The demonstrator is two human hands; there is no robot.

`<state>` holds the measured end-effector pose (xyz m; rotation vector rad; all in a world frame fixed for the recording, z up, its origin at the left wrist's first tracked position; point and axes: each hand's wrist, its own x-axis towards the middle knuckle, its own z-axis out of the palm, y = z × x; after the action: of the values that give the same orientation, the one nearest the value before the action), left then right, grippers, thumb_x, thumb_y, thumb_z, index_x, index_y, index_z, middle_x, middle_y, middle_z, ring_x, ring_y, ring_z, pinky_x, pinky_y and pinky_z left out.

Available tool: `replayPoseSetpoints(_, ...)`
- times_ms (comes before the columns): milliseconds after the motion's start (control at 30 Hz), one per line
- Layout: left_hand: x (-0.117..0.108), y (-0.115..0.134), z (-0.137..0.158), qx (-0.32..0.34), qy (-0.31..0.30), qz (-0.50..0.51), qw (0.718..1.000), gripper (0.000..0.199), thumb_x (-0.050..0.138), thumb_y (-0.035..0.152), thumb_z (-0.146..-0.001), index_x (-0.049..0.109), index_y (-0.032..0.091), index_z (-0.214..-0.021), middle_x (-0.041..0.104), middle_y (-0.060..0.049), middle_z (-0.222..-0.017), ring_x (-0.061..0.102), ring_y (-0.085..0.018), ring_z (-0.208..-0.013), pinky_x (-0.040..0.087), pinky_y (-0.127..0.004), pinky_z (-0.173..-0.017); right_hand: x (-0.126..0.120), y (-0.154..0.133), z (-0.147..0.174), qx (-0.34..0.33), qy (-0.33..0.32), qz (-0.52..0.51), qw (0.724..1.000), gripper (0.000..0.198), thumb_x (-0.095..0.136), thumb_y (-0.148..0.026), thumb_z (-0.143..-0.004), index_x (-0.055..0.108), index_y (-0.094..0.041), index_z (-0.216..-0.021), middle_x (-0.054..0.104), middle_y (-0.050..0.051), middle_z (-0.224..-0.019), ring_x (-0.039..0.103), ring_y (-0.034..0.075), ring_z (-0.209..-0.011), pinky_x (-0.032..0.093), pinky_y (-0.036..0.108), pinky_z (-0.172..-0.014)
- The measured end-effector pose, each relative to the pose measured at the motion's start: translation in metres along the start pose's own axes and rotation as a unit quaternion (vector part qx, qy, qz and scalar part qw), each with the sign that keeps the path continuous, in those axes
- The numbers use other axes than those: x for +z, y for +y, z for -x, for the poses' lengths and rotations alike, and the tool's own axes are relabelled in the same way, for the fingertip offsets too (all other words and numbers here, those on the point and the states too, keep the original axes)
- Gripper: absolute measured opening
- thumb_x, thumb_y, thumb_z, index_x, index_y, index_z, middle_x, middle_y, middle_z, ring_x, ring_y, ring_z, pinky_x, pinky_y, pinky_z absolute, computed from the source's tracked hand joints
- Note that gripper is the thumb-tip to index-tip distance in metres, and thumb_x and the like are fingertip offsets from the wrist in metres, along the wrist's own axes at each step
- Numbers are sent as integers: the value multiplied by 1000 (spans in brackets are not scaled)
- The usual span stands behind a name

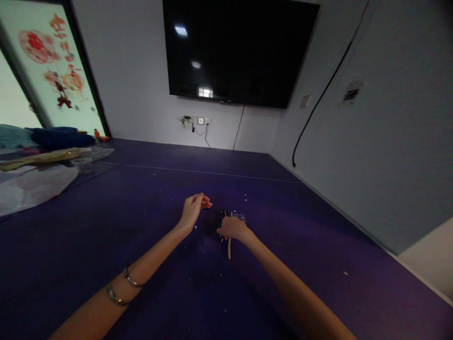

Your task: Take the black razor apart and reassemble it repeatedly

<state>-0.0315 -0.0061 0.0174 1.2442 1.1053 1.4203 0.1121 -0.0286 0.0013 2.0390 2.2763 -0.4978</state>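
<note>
a dark item is partly covered, perhaps gripped, by the right hand; the left hand is held at its ten o'clock, a television mounted at twelve.

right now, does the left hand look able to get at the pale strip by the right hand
Probably yes: the left hand could likely take the near end of the pale strip, which sticks out past the right hand. Its middle looks blocked, covered by that hand.
</note>
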Motion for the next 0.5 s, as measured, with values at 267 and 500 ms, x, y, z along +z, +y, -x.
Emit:
replayPoseSetpoints(267,-2,-6,-4,8,-7,-23,1000,27,46,32,-79,61,14,-66,67,-6,-61,63,-15,-58,47,-26,-61,-3,1,1,11,11,5,1000,30,54,-31,-70,70,-14,-89,71,14,-89,65,27,-89,48,30,-68)
replayPoseSetpoints(500,-23,-36,-31,91,-79,-297,947,17,51,24,-76,65,14,-73,68,-6,-73,62,-16,-71,46,-26,-68,-20,37,14,2,84,-58,995,32,48,-38,-77,69,-15,-73,69,10,-72,65,21,-70,40,23,-54)
